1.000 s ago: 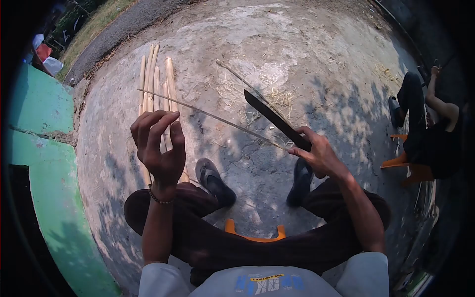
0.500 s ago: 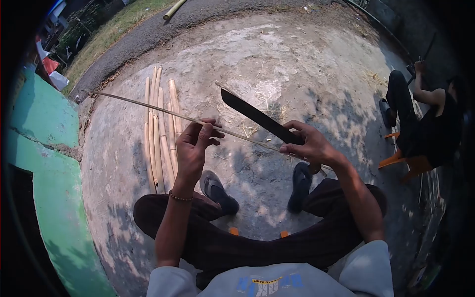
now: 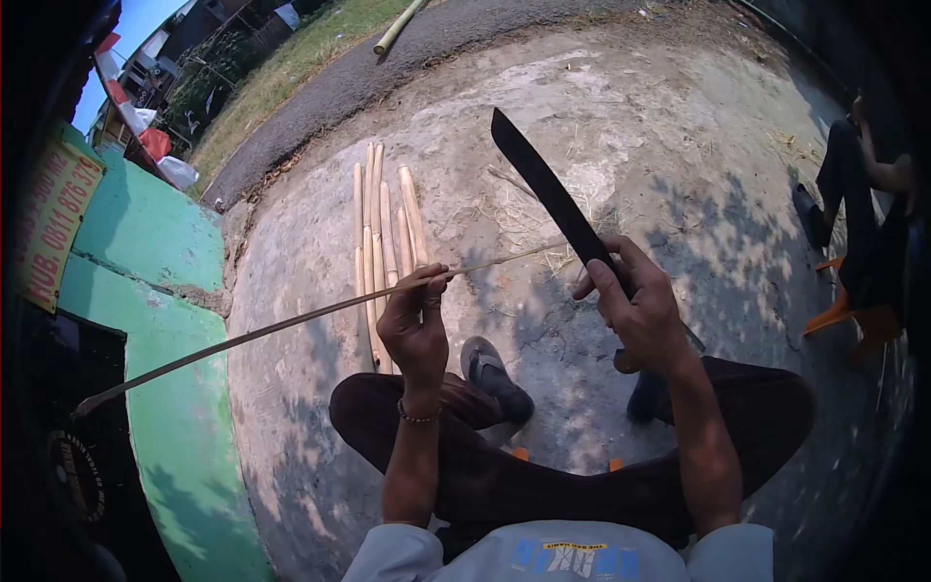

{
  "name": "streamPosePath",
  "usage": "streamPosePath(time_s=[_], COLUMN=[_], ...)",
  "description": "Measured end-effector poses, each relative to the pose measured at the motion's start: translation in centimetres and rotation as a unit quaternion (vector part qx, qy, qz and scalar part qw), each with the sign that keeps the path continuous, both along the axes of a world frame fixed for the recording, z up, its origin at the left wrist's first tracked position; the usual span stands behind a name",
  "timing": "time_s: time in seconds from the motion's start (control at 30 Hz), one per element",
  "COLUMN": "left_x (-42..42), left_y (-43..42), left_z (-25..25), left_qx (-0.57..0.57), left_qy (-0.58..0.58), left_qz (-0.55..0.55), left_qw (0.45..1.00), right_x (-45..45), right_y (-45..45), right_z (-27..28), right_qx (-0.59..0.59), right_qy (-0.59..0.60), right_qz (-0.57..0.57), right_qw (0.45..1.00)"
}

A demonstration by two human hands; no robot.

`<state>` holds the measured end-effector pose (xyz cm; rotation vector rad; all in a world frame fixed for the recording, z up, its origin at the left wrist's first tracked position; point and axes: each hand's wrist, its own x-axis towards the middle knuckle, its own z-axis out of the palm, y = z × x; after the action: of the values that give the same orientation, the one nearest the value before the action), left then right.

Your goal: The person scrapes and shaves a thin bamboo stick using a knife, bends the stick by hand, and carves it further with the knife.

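Observation:
My left hand [image 3: 415, 335] pinches a long thin bamboo strip [image 3: 242, 338] between thumb and fingers. The strip's left end reaches low across the green wall, and its pale right end comes close to the machete blade; I cannot tell whether they touch. My right hand [image 3: 642, 312] is wrapped round the handle of a dark machete [image 3: 548, 184], its blade pointing up and to the left. Most of the handle is hidden in the palm, with its butt showing below. Several bamboo poles [image 3: 376, 233] lie on the ground beyond my left hand.
A green wall [image 3: 184, 388] with a yellow banner [image 3: 63, 209] stands at the left. Another person [image 3: 863, 213] sits on an orange stool [image 3: 839, 320] at the right. One bamboo pole [image 3: 400, 27] lies by the asphalt road. Dry shavings [image 3: 524, 218] litter the ground ahead.
The strip's left end has swung down towards me, and its right end has left my right hand's fingers. The machete blade has turned more upright. My view has shifted left.

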<state>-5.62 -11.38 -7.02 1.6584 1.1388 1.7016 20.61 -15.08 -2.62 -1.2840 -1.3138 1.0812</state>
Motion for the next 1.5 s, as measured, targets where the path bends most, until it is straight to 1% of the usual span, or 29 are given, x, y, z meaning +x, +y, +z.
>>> streamPosePath(time_s=[0.03, 0.1, 0.13, 0.23, 0.27, 0.3, 0.37, 0.43, 0.5, 0.53, 0.57, 0.63, 0.7, 0.77, 0.83, 0.9, 0.93, 0.97, 1.0, 1.03, 1.07, 1.1, 1.17, 1.2, 1.3, 1.37, 1.43, 1.47, 1.5], left_x=[-0.1, -0.6, -0.8, -1.3, -1.7, -1.5, -1.3, -1.5, -1.5, -1.6, -1.5, -1.2, -1.0, -0.5, -0.1, -0.2, -0.3, -0.5, -0.5, -0.4, -0.4, -0.4, -0.4, -0.7, -1.5, -1.5, -1.2, -1.1, -0.8], left_y=[-0.1, -0.3, -0.6, -1.4, -1.6, -2.1, -3.0, -4.5, -6.5, -7.2, -7.7, -8.0, -7.5, -6.2, -5.7, -5.6, -5.5, -5.6, -5.4, -5.3, -5.3, -5.4, -5.1, -4.9, -4.4, -4.8, -5.2, -5.2, -4.9], left_z=[-0.3, -0.7, -0.8, -0.7, -0.9, -0.8, -0.8, -2.5, -3.2, -3.5, -3.8, -4.1, -3.8, -4.1, -4.0, -3.5, -3.3, -3.1, -2.6, -2.1, -1.5, -1.0, -0.2, 0.0, 0.5, 0.4, -0.3, -1.4, -3.1], left_qx=[-0.001, -0.001, 0.006, 0.005, 0.018, 0.01, 0.02, 0.013, 0.026, 0.029, 0.019, 0.017, 0.02, 0.064, 0.076, 0.069, 0.089, 0.07, 0.049, 0.06, 0.061, 0.061, 0.07, 0.068, 0.074, 0.074, -0.013, -0.011, -0.061], left_qy=[0.008, 0.022, 0.059, 0.094, 0.133, 0.128, 0.154, 0.151, 0.125, 0.136, 0.138, 0.128, 0.135, 0.126, 0.12, 0.152, 0.139, 0.151, 0.167, 0.165, 0.203, 0.242, 0.257, 0.262, 0.281, 0.294, 0.247, 0.249, 0.207], left_qz=[0.016, 0.052, 0.067, 0.082, 0.092, 0.093, 0.089, 0.08, 0.055, 0.049, 0.047, 0.059, 0.055, 0.029, 0.018, 0.008, 0.001, -0.024, -0.047, -0.047, -0.075, -0.104, -0.125, -0.137, -0.168, -0.188, -0.16, -0.163, -0.156], left_qw=[1.0, 0.998, 0.996, 0.992, 0.987, 0.987, 0.984, 0.985, 0.99, 0.989, 0.989, 0.99, 0.989, 0.99, 0.99, 0.986, 0.986, 0.986, 0.984, 0.983, 0.974, 0.963, 0.956, 0.953, 0.942, 0.934, 0.955, 0.955, 0.964], right_x=[-0.8, -2.2, -2.3, -1.9, -1.7, -1.4, -0.8, -1.0, -2.3, -3.0, -3.6, -4.7, -5.6, -5.6, -5.6, -5.3, -5.4, -5.5, -5.7, -5.9, -6.0, -6.2, -6.0, -5.4, -5.3, -5.5, -5.6, -5.6, -5.5], right_y=[-0.6, -1.5, -1.8, -2.4, -2.5, -2.7, -2.9, -3.2, -3.6, -3.8, -4.0, -4.1, -4.5, -4.1, -3.6, -2.9, -2.5, -2.5, -2.1, -1.7, -1.6, -1.0, 0.0, 0.4, 0.6, 0.3, 0.4, 0.3, 0.4], right_z=[-0.5, -2.4, -2.9, -4.9, -6.9, -7.7, -9.1, -10.6, -12.0, -12.3, -12.7, -13.1, -13.6, -13.7, -13.8, -14.1, -14.5, -14.7, -13.9, -13.1, -12.2, -12.1, -11.9, -11.0, -12.3, -12.7, -13.2, -13.5, -13.4], right_qx=[0.011, 0.063, 0.037, 0.009, 0.038, 0.031, -0.047, -0.076, -0.07, -0.044, -0.054, -0.008, -0.003, -0.028, -0.036, -0.036, -0.014, -0.002, 0.004, 0.008, -0.042, -0.035, 0.0, -0.039, 0.006, 0.01, -0.014, 0.002, 0.002], right_qy=[-0.028, -0.044, -0.043, -0.096, -0.113, -0.12, -0.15, -0.158, -0.188, -0.181, -0.179, -0.182, -0.194, -0.189, -0.18, -0.187, -0.17, -0.18, -0.133, -0.083, -0.044, -0.044, 0.034, 0.028, 0.0, 0.001, 0.016, 0.014, 0.014], right_qz=[0.008, 0.008, 0.029, 0.017, -0.001, 0.002, 0.049, 0.077, 0.11, 0.12, 0.122, 0.143, 0.14, 0.156, 0.138, 0.138, 0.114, 0.104, 0.088, 0.075, 0.069, 0.067, 0.106, 0.134, 0.155, 0.148, 0.144, 0.141, 0.139], right_qw=[1.0, 0.997, 0.998, 0.995, 0.993, 0.992, 0.986, 0.981, 0.973, 0.975, 0.975, 0.973, 0.971, 0.969, 0.973, 0.972, 0.979, 0.978, 0.987, 0.994, 0.996, 0.996, 0.994, 0.99, 0.988, 0.989, 0.989, 0.99, 0.99])
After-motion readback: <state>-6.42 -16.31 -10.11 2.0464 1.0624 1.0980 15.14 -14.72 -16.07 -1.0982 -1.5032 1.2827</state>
